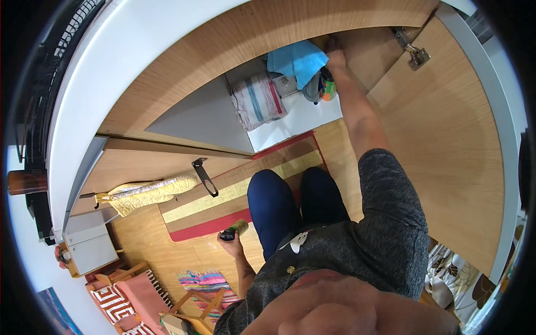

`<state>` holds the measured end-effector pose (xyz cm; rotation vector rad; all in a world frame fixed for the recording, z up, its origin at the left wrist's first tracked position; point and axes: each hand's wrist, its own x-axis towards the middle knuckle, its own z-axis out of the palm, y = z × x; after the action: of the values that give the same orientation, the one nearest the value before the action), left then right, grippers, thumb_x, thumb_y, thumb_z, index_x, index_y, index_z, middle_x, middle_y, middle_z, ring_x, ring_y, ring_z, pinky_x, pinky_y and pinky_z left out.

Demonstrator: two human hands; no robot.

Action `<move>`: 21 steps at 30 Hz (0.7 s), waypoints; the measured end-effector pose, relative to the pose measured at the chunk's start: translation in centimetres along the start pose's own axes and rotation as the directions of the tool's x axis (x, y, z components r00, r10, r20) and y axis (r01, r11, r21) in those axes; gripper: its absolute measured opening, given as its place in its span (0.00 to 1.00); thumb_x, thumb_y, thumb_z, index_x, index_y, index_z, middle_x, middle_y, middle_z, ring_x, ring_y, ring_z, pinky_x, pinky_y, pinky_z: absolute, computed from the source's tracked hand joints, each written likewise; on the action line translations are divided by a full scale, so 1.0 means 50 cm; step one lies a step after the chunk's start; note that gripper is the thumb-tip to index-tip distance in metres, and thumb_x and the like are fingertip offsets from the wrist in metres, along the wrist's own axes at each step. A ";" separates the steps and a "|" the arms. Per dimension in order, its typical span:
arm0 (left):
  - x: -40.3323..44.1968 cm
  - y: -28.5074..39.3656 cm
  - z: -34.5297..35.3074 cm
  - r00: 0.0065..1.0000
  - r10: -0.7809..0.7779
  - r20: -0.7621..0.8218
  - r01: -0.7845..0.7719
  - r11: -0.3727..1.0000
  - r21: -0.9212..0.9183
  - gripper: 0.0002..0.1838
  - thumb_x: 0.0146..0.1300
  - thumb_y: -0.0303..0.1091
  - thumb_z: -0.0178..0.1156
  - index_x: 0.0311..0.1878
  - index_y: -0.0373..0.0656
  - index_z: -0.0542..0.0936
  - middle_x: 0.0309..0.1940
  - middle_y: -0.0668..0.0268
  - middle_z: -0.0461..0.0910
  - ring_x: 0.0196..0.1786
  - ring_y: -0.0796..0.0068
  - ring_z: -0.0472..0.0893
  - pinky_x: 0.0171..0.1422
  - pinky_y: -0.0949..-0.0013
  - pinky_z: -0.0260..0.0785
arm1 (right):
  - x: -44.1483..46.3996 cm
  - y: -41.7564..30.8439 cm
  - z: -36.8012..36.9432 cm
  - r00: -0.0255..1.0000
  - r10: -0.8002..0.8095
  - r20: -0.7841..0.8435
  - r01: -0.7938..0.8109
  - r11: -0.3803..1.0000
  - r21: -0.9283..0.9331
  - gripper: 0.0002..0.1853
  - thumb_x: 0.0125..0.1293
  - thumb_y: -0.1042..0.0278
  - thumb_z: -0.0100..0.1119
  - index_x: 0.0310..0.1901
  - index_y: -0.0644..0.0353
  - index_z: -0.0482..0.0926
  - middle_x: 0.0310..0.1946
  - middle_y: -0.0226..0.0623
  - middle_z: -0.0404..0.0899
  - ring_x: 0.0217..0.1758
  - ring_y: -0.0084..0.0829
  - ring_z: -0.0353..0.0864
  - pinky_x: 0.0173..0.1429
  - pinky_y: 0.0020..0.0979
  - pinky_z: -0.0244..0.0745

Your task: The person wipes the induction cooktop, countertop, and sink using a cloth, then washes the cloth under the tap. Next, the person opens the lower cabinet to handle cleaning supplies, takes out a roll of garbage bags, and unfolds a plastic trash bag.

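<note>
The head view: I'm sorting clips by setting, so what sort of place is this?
Probably a home, perhaps a kitchen corner opening onto a living area: an open wooden cabinet holds a folded striped cloth, with a cushioned pink sofa beyond.

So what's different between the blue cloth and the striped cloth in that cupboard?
The blue cloth is one plain bright colour, while the striped cloth is whitish with blue and red bands. The blue cloth drapes loosely with a corner hanging down; the striped cloth lies folded. The blue cloth is close to the right hand, the striped cloth farther from it. Both are in the open cupboard.
</note>
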<state>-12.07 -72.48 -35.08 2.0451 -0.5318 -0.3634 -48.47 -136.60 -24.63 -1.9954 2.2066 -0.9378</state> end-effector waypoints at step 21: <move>0.067 0.596 0.048 0.633 0.560 0.535 -0.641 0.766 -0.044 0.34 0.33 0.27 0.71 0.50 0.41 0.70 0.44 0.55 0.72 0.48 0.58 0.74 0.54 0.65 0.66 | -0.346 -0.114 -0.391 0.693 -0.352 0.629 -0.714 -0.455 0.532 0.26 0.60 0.59 0.49 0.58 0.64 0.63 0.54 0.46 0.70 0.55 0.36 0.71 0.59 0.40 0.65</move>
<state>-16.89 -89.28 -10.62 1.7472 -1.5870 -0.4735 -48.02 -112.81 -12.50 -0.4119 0.3827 -1.0545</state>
